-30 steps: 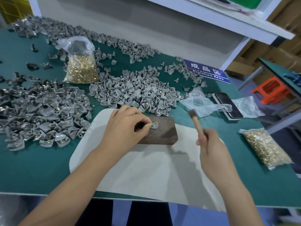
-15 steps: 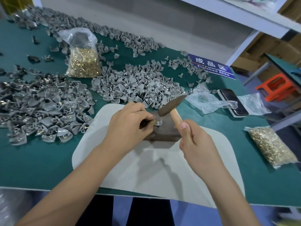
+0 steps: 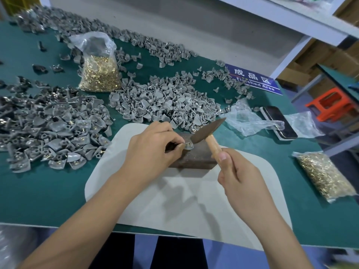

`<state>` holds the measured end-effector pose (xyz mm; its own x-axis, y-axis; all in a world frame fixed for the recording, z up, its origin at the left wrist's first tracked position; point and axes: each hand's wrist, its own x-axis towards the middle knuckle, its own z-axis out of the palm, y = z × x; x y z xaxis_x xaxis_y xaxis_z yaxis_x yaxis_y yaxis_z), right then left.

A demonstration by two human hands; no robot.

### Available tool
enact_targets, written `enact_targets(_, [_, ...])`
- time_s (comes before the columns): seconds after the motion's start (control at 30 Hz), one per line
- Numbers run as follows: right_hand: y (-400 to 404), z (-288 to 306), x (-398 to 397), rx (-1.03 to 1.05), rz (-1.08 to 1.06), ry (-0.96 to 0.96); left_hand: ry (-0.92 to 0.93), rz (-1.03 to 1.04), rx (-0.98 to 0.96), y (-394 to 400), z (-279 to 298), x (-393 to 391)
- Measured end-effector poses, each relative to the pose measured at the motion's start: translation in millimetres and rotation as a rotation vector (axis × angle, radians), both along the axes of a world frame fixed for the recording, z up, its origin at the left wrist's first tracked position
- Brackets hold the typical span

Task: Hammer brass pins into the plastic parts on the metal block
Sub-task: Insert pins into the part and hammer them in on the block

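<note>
The left hand (image 3: 153, 146) reaches in from the near left with its forearm angled toward the middle of the bench, the knuckles up and the fingers curled down; its thumb and forefinger are pinched together on a small grey plastic part (image 3: 188, 145) that sits on top of the dark metal block (image 3: 196, 157). The block rests on a pale mat (image 3: 174, 200) laid over the green table (image 3: 44, 191), near its front edge. The right hand (image 3: 236, 174) comes in from the near right, wrist slightly bent, with the fingers wrapped tight round the wooden handle and the thumb laid along its upper side. It holds the hammer (image 3: 206, 131) so that the dark head tilts down toward the left, its lower end touching or just above the plastic part; which of the two cannot be told. A brass pin is too small to make out under the hammer head. To the left and on the far side of the mat lie heaps of grey plastic parts (image 3: 165, 101). A clear bag of brass pins (image 3: 100, 74) stands far left, and a second bag of pins (image 3: 326, 175) lies at the right. A phone (image 3: 278, 122) rests by crumpled clear plastic (image 3: 246, 121) on the far right.
</note>
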<state>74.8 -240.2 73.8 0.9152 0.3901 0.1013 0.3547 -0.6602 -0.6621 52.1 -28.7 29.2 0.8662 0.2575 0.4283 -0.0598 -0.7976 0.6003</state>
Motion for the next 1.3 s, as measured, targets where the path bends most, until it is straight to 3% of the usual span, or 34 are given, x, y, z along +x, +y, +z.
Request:
enact_targets(0.1, [1.0,-0.1,-3.4,0.044,-0.043,-0.069,-0.026,-0.004,0.017,0.1,-1.4,0.3])
enact_targets(0.23, [-2.2,2.1,-4.8,-0.144,-0.006,-0.066,-0.026,0.002,0.009,1.4,-4.0,1.0])
enact_targets(0.33, [-0.6,6.0,-6.5,-0.115,-0.058,-0.070,-0.032,0.006,0.013,1.4,-6.0,1.9])
enact_targets(0.4, [1.0,10.2,-7.1,-0.212,-0.031,-0.029,-0.022,0.010,0.012,1.0,-6.3,2.3])
enact_targets(0.5, [-1.7,13.0,-4.7,-0.354,-0.056,-0.114,-0.015,0.007,0.004,1.3,-6.5,2.2])
enact_targets(0.67, [5.1,6.1,-5.8,-0.313,-0.094,-0.066,-0.014,0.015,-0.011,-0.2,-5.3,0.9])
enact_targets(0.77, [6.8,4.5,-7.4,-0.199,-0.145,-0.155,-0.007,0.008,-0.007,0.7,-4.7,0.6])
enact_targets(0.9, [7.9,5.8,-5.8,-0.246,-0.089,-0.146,-0.007,0.011,-0.001,1.2,-4.7,1.0])
enact_targets(1.03, [8.6,6.6,-6.5,-0.151,-0.157,-0.260,-0.023,-0.003,0.001,1.1,-4.5,0.5])
enact_targets(1.17, [10.6,7.3,-4.9,-0.333,-0.092,-0.247,-0.019,0.008,-0.002,0.5,-3.1,-0.4])
enact_targets(1.3, [11.8,11.0,-8.1,-0.241,-0.148,-0.287,-0.028,-0.013,-0.005,0.8,-2.7,-0.9])
